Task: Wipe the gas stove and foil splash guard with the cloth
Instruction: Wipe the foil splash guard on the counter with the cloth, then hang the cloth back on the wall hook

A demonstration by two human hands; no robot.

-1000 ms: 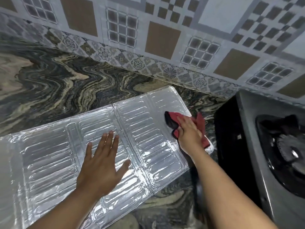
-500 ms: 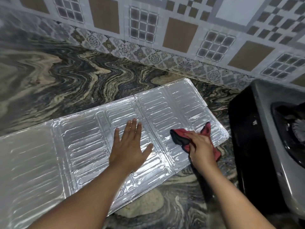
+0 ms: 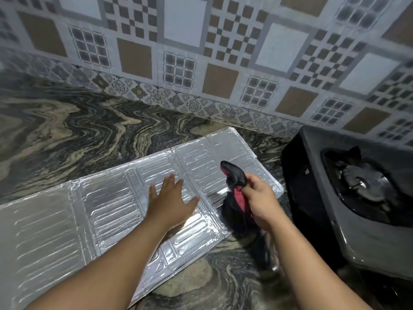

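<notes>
The crinkly silver foil splash guard, all embossed with little oblong ridges, lies flat and unfolded on the swirly marble-look countertop, with the left hand spread open, palm pressed down on its middle panel. The right hand is pinched tight around a bunched-up red-and-black cloth, lifted over the guard's right end. The grey metal gas stove with its black burner sits just right, against the patterned tile wall.
</notes>
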